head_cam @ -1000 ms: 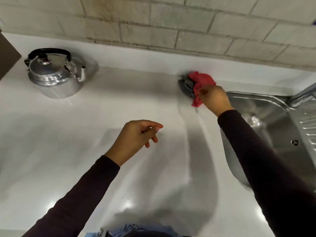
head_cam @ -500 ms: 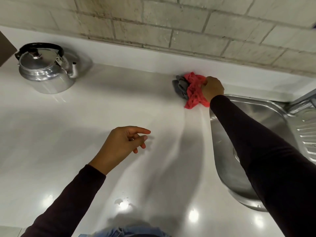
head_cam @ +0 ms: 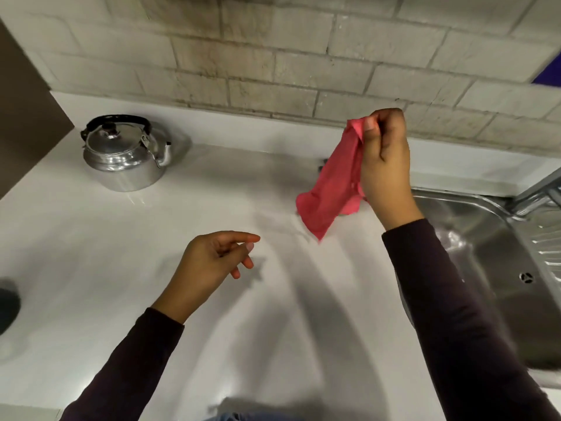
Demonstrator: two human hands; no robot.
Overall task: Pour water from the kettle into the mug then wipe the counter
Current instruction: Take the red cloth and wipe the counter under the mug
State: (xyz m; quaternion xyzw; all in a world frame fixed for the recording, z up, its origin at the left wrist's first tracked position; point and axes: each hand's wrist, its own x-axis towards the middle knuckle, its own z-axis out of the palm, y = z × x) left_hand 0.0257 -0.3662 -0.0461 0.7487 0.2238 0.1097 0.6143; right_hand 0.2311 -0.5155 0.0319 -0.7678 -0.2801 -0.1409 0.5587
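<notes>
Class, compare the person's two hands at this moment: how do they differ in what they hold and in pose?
The right hand pinches the red cloth by its top corner, while the left hand holds nothing. The right hand is raised near the brick wall, fingers closed; the left hand hovers low over the white counter, fingers loosely curled. Both come out of dark sleeves.

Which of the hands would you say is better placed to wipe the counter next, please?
The right hand, probably: it already pinches the red cloth, which hangs above the white counter beside the sink. The left hand hovers empty, its fingers loosely curled.
</notes>
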